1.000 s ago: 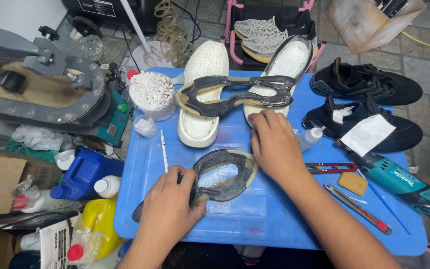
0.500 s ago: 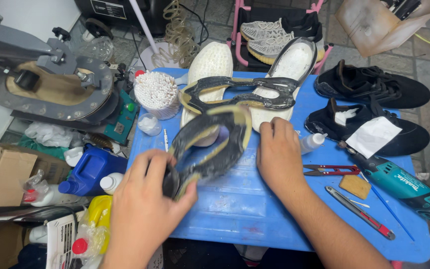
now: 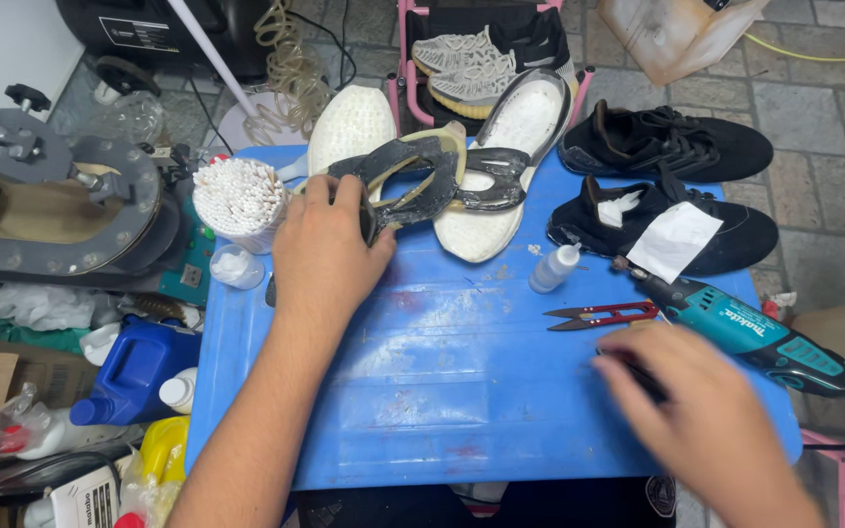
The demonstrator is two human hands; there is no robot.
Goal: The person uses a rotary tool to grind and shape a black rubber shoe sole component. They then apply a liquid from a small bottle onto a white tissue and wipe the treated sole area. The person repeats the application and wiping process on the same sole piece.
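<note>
Outsole frame: dark rubber outsole (image 3: 413, 191), peeled from its shoe, lies at the far edge of the blue table (image 3: 462, 391), laid across a second dark outsole (image 3: 491, 186) and the white midsoles.
Left hand: left hand (image 3: 325, 249) rests palm down with fingers curled around the near end of the rubber outsole, clamped on it.
Right hand: right hand (image 3: 706, 420) is blurred at the near right of the table, fingers bent over a thin dark tool (image 3: 638, 372); whether it grips the tool I cannot tell.
Done so far: judging by the layout, both outsoles are already stripped off, and the two white foam midsoles (image 3: 486, 137) lie bare, soles up, beneath them.
Left to do: black shoe uppers (image 3: 667, 147) sit apart at the right, one with a white paper (image 3: 675, 240) on it, so nothing looks rejoined yet.
Materials: outsoles are thin, flexible, open-framed, with a glossy sheen; the midsoles are pebbly white foam; the table is smooth plastic smeared with whitish residue.
Nearby: red thread snips (image 3: 603, 315), a small squeeze bottle (image 3: 552, 269), a teal rotary tool (image 3: 745, 328) and a cup of cotton swabs (image 3: 239, 196).
</note>
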